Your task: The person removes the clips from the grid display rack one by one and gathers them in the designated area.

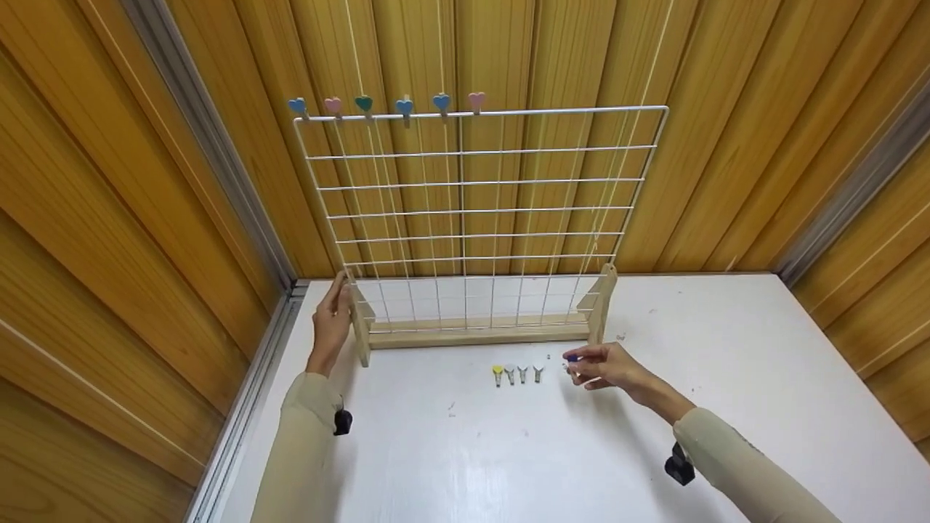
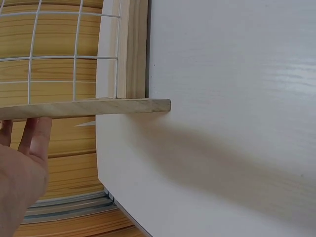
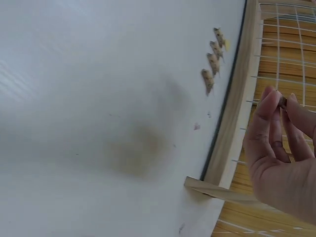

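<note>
so there's a white wire grid panel (image 1: 479, 211) standing upright in a wooden base (image 1: 476, 335) on a white table (image 1: 726, 378), pushed up near the wood-panelled wall (image 1: 726, 145). six little heart clips (image 1: 404, 106) are pinned along the top wire toward the left side: blue, pink, green, blue, blue, pink going left to right. the left hand (image 1: 330, 319) is up against the left foot of the base, fingers straight and flat on the wood, not curled round anything; the left wrist view shows the fingertips (image 2: 37, 131) right under the edge of that foot. the right hand (image 1: 603, 365) hovers just in front of the right foot of the base, thumb and fingers pinched together on a tiny blue-topped clip (image 1: 572, 357); in the right wrist view it's just a dark speck between the fingertips (image 3: 269, 106), too small to make out. just left of that hand a row of four more small clips (image 1: 517, 373) lies on the table in front of the base, the leftmost with a yellow head, the others pale, can't tell their colours for sure. no containers here and no writing or labels i can read on anything. both sleeves are beige.
</note>
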`<state>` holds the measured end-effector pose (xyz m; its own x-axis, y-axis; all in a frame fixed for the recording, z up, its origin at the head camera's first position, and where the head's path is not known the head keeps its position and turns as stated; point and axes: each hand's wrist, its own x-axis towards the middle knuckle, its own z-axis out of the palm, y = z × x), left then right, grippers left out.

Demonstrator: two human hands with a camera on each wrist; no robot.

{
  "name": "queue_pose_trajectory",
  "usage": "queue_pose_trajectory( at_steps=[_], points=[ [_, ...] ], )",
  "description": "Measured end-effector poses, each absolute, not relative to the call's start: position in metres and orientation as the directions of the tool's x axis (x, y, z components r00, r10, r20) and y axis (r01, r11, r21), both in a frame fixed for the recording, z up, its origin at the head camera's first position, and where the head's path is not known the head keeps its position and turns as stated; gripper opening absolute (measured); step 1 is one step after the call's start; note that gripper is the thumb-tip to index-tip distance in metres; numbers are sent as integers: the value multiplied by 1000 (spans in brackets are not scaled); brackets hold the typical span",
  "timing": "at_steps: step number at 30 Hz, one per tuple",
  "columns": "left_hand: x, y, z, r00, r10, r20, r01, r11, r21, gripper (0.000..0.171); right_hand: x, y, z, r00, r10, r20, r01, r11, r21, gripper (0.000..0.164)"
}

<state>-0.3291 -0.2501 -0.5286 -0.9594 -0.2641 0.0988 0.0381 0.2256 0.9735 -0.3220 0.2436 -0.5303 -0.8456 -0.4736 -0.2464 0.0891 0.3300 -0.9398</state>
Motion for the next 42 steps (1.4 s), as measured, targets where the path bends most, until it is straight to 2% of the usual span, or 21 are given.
queue_pose_trajectory(
  at_steps=[7,17,23,30,35,42],
  points=[
    [-323,-255,-524,-957,-257,134,71,242,968,56,-329,235,-550,-872,-435,-224,46,383,-923,44],
    [-322,-260,-522,-955,-270,123,63,220,974,56,-339,210,-585,-939,-340,-62,-89,413,-906,28],
    [-322,-262,-523,-954,-273,125,58,241,969,57,-343,199,-592,-947,-321,10,-160,446,-880,22],
    [-324,-260,-522,-944,-302,134,61,240,969,56,-351,193,-594,-953,-287,100,-249,546,-800,17],
    [-330,-253,-525,-941,-306,145,63,262,963,54,-353,196,-593,-973,-217,80,-192,565,-803,14],
    [-330,-247,-531,-940,-307,146,63,265,962,52,-349,198,-601,-962,-274,-10,-147,547,-824,16]
  ],
)
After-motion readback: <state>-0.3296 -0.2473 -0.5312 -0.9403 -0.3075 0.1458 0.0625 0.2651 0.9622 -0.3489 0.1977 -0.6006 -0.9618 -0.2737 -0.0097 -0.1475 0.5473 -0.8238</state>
